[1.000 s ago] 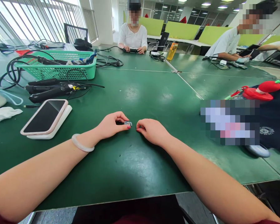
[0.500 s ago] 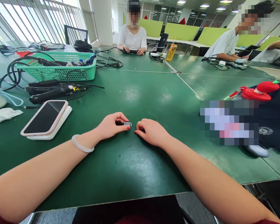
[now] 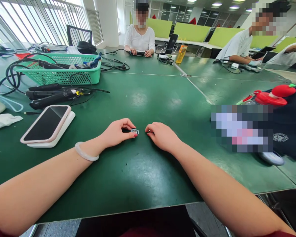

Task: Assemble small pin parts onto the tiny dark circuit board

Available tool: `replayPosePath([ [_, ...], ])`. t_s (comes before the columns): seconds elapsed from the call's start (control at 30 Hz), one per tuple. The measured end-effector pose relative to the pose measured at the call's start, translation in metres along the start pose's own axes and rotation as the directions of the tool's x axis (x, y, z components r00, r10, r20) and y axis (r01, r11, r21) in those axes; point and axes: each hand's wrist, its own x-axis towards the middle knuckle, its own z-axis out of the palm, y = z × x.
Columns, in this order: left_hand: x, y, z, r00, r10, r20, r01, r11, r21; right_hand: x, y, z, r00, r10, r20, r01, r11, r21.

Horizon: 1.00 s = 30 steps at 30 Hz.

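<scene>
Between the thumb and fingers of my left hand (image 3: 117, 132) is a small dark block with a pale pattern (image 3: 135, 131); its exact kind is too small to tell. A pale bangle (image 3: 85, 153) circles my left wrist. Just to the right, my right hand (image 3: 162, 135) is closed, fingers curled and thumb drawn in. A tiny shiny spot (image 3: 149, 131) shows at those fingertips, too small to name. The hands are apart, with a narrow gap of green tabletop (image 3: 138, 177) between them.
On the left lie a phone (image 3: 46, 125) on a white box, black handles with cables (image 3: 54, 98) and a green basket (image 3: 71, 77). On the right are a dark bag (image 3: 289, 123) and a red-lidded bottle (image 3: 271, 98). A person (image 3: 139, 39) sits across the table.
My right hand has shifted slightly up and to the right, its fingers drawn closer together, and a tiny shiny spot now shows at its fingertips. My left hand keeps the patterned block in place.
</scene>
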Motion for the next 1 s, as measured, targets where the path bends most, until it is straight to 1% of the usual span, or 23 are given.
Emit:
replayPosePath([
  [0.07, 0.0, 0.0, 0.0, 1.0, -0.001, -0.001, 0.001, 1.0, 0.001, 0.0, 0.002, 0.0, 1.0, 0.012, -0.006, -0.012, 1.0, 0.001],
  [0.23, 0.0, 0.0, 0.0, 1.0, -0.002, 0.0, 0.002, 1.0, 0.007, 0.001, 0.008, 0.001, 0.995, 0.094, -0.045, -0.095, 0.995, -0.035],
  [0.4, 0.0, -0.001, 0.0, 1.0, 0.001, 0.028, -0.002, 1.0, 0.03, 0.003, 0.01, 0.002, 0.991, 0.129, -0.032, -0.131, 0.987, -0.09],
  [0.47, 0.001, -0.001, 0.001, 1.0, 0.003, 0.031, -0.004, 0.999, 0.046, 0.003, 0.01, 0.002, 0.992, 0.119, -0.043, -0.124, 0.986, -0.115],
  [0.57, 0.001, -0.002, 0.001, 0.999, -0.005, 0.033, 0.003, 0.998, 0.058, 0.003, 0.008, 0.002, 0.99, 0.107, -0.091, -0.118, 0.984, -0.136],
  [0.67, 0.001, -0.001, 0.002, 0.999, -0.007, 0.031, 0.005, 0.998, 0.059, 0.002, 0.002, 0.0, 0.983, 0.088, -0.162, -0.106, 0.989, -0.105],
  [0.77, 0.001, -0.002, 0.002, 1.0, 0.002, 0.018, -0.003, 0.997, 0.083, -0.001, -0.009, -0.001, 0.976, 0.038, -0.216, -0.052, 0.997, -0.057],
  [0.9, 0.001, -0.003, 0.003, 1.0, 0.008, 0.023, -0.01, 0.993, 0.114, -0.003, -0.023, 0.001, 0.976, -0.04, -0.214, 0.032, 0.999, -0.037],
  [1.0, 0.001, -0.002, 0.003, 0.999, 0.009, 0.031, -0.012, 0.993, 0.119, -0.004, -0.026, 0.003, 0.975, -0.069, -0.213, 0.063, 0.997, -0.035],
])
